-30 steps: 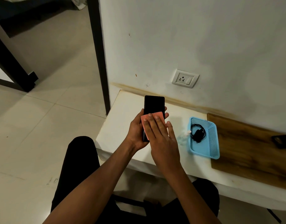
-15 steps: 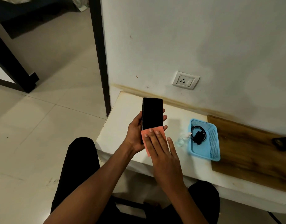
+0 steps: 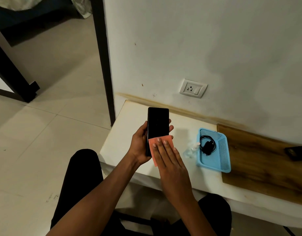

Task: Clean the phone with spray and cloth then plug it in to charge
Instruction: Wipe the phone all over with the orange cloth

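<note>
1. Head view: left hand grips the phone by its lower half, thumb on the left edge, fingertips wrapping the right edge. Phone is upright, dark screen facing the camera, held above the white ledge.
2. Right hand is flat, fingers straight and together, pressing the pink cloth onto the lower part of the screen.
3. Clear spray bottle lies on the ledge, touching the left side of the blue basket.
4. Black charger with coiled cable sits inside the basket.
5. Wall socket is on the white wall above the ledge, well apart from the phone.
6. Wooden board lies right of the basket; a dark object sits on it, too dim to identify.
</note>
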